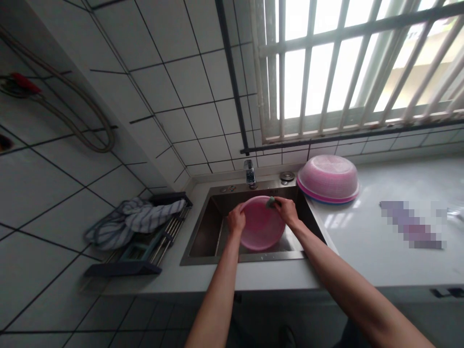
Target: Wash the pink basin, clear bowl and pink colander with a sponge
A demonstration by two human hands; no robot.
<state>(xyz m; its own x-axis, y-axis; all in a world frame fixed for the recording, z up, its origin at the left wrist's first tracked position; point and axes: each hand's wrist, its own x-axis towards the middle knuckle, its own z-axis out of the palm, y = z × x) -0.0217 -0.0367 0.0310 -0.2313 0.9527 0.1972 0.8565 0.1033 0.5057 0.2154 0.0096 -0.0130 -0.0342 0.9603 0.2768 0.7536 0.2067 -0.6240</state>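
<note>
The left hand (236,220) grips one pink basin (263,229) by its rim. The right hand (288,211) pinches one green sponge (270,202) near the sink's back edge (266,185).

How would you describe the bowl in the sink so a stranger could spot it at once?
Start at the steel sink, in front of the tap. In the sink, the left hand grips a pink bowl by its rim; the right hand holds a green pad at the rim. Unlike the upturned pink basin on the counter, this bowl shows its inside.
</note>
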